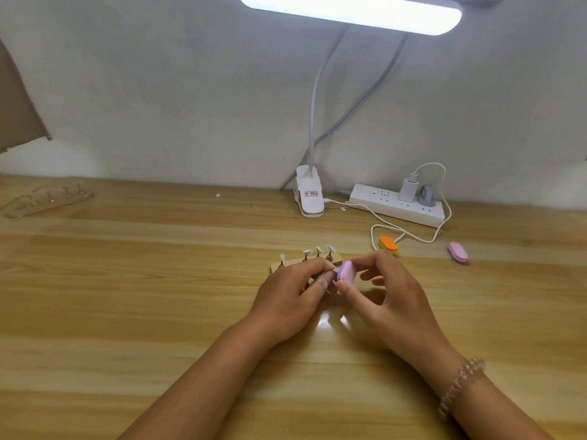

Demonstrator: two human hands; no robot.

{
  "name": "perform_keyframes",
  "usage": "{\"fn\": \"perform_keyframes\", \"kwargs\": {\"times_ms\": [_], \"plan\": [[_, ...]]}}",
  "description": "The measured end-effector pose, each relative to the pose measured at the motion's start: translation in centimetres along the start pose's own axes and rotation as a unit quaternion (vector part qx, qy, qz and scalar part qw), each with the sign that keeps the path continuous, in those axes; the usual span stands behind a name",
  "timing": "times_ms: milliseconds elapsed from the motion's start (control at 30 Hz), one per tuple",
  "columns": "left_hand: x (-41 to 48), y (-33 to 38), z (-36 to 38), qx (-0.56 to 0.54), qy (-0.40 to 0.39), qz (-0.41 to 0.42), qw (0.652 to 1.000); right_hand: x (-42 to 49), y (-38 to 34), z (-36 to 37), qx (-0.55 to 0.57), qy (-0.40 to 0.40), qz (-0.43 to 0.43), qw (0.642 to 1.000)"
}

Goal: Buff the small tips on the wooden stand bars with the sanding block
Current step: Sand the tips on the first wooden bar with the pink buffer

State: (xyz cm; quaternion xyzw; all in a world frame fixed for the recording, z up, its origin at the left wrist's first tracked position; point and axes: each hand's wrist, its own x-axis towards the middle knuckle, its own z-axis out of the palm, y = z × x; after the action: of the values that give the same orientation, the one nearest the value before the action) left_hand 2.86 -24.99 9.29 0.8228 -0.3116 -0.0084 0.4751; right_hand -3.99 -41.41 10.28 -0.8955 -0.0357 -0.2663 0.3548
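Observation:
A small wooden stand bar (336,258) lies on the desk just beyond my hands, with several white tips (318,250) standing on little pegs. My right hand (386,292) pinches a pink and purple sanding block (345,270) between thumb and fingers. My left hand (290,293) is curled around something small right against the block's left face; what it holds is hidden by its fingers. A second wooden stand bar (47,200) with pegs lies at the far left.
An orange sanding block (388,244) and a pink one (457,251) lie at the right. Behind them stand a white power strip (378,203) with chargers and a trailing white cable (413,236). A clip lamp base (309,195) sits by the wall.

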Motion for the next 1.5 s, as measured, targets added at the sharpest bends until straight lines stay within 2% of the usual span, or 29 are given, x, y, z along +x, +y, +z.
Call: {"fn": "perform_keyframes", "kwargs": {"times_ms": [133, 267, 400, 533, 700, 833, 967, 1100, 1233, 1400, 1500], "plan": [[0.0, 0.0, -0.1, 0.013, 0.002, -0.006, 1.000, -0.5, -0.5, 0.4, -0.019, -0.024, -0.055, 0.998], [0.0, 0.3, -0.1, 0.030, -0.004, 0.003, 1.000, 0.1, 0.2, 0.1, -0.015, 0.016, -0.002, 1.000], [0.0, 0.4, -0.1, 0.029, -0.007, -0.002, 1.000, -0.4, -0.3, 0.4, -0.018, -0.017, -0.055, 0.998], [0.0, 0.3, 0.0, 0.037, -0.006, 0.006, 0.999, 0.2, 0.5, 0.1, -0.005, 0.010, 0.005, 1.000], [0.1, 0.1, -0.1, 0.039, -0.005, 0.005, 0.999, -0.5, -0.3, 0.5, -0.033, -0.013, -0.074, 0.997], [0.0, 0.2, 0.0, 0.043, -0.009, 0.005, 0.999, 0.0, 0.5, 0.2, -0.023, 0.018, -0.014, 0.999], [0.1, 0.2, 0.0, 0.040, -0.010, 0.002, 0.999, -0.4, 0.0, 0.4, -0.020, -0.003, -0.064, 0.998], [0.0, 0.0, 0.0, 0.050, -0.012, 0.004, 0.999, 0.2, 0.6, 0.2, -0.003, 0.009, -0.005, 1.000], [0.0, 0.1, -0.1, 0.059, -0.020, 0.002, 0.998, -0.4, -0.2, 0.3, -0.022, -0.004, -0.080, 0.997], [-0.1, 0.1, 0.0, 0.082, -0.019, 0.005, 0.996, 0.2, 0.5, 0.2, 0.007, 0.005, 0.006, 1.000], [0.0, 0.5, 0.0, 0.060, -0.014, 0.000, 0.998, -0.2, 0.1, 0.3, 0.002, -0.004, -0.027, 1.000]]}}
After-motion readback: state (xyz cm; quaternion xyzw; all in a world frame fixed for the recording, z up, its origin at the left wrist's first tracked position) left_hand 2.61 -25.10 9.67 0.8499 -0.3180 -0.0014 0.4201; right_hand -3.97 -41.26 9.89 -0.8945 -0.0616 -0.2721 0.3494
